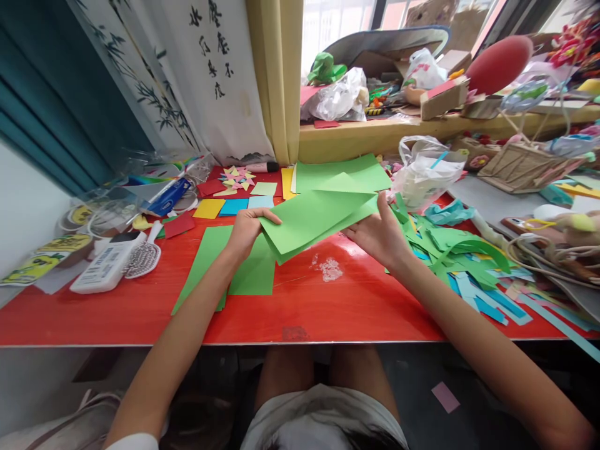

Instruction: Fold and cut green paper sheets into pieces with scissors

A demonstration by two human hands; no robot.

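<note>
Several sheets of green paper (319,219) are held up over the red table, fanned slightly apart. My left hand (250,230) is closed on their left end, thumb on top and fingers underneath. At the right end, my right hand (377,234) grips the paper from below, its thumb raised beside the edge. More green sheets (253,269) lie flat on the table under my left forearm. Behind the held sheets rests another green paper stack (340,172). Small yellow, blue and pale squares (234,206) sit in a row beyond my left hand.
To the right is a heap of green and blue paper scraps (454,250) beside a plastic bag (426,169). A hairbrush (144,257) and a white bottle (107,262) lie at left. Folded paper stars (237,178) rest at the back. The table edge (300,344) runs before my lap.
</note>
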